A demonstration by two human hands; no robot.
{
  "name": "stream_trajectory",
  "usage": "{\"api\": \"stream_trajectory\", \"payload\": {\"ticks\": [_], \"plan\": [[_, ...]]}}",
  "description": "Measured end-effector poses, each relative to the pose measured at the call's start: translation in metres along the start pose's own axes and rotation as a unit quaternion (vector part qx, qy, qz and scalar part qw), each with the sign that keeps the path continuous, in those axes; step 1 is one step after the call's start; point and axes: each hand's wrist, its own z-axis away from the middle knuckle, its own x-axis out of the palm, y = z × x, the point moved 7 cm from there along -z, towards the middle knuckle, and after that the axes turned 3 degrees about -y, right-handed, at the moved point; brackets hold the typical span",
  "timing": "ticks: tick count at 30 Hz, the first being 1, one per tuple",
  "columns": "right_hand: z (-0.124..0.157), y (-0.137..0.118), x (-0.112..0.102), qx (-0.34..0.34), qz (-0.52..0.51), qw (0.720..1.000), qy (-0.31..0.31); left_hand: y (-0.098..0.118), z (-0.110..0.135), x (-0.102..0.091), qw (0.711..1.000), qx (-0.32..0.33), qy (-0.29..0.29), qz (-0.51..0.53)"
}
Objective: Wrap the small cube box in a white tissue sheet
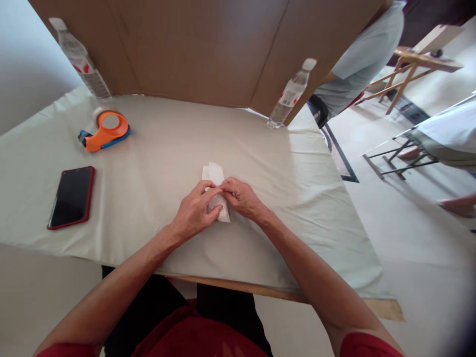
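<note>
On the cloth in front of me lies a small white folded strip (pixel 215 172), which looks like thin paper or tissue. My left hand (pixel 198 207) grips it from the left, thumb on its lower part and fingers bent over its middle. From the right, my right hand (pixel 241 197) pinches at the middle edge of the strip, its fingertips touching those of my left hand. The fingers cover the strip's centre, so what is pinched there is partly hidden.
A black phone in a red case (pixel 72 197) and an orange tape dispenser (pixel 107 131) lie to the left. Water bottles, one at left (pixel 84 64) and one at right (pixel 292 94), stand against a cardboard panel (pixel 197 49). Beyond it, a person (pixel 364 54) sits nearby.
</note>
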Motion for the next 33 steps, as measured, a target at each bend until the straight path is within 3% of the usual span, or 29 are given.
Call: {"api": "stream_trajectory", "payload": {"ticks": [3,8,14,20,27,33], "plan": [[-0.003,0.005,0.003,-0.005,-0.028,0.999,-0.024,0.004,-0.001,0.001,0.998,0.056,-0.005,-0.023],[-0.007,0.016,0.001,0.007,-0.070,0.997,-0.014,0.002,-0.002,0.001,0.997,0.075,0.011,-0.007],[-0.013,0.045,-0.017,0.149,-0.066,0.982,0.096,0.003,-0.002,0.002,0.997,0.077,0.026,0.011],[-0.036,0.061,-0.007,0.234,-0.124,0.963,0.056,0.002,-0.001,0.001,0.997,0.071,0.010,0.009],[-0.051,0.051,0.007,0.225,-0.265,0.938,-0.002,0.002,-0.002,0.003,0.998,0.067,0.001,0.000],[-0.048,0.036,0.006,0.170,-0.376,0.910,0.046,-0.005,-0.002,0.005,0.999,0.037,-0.010,0.010]]}}
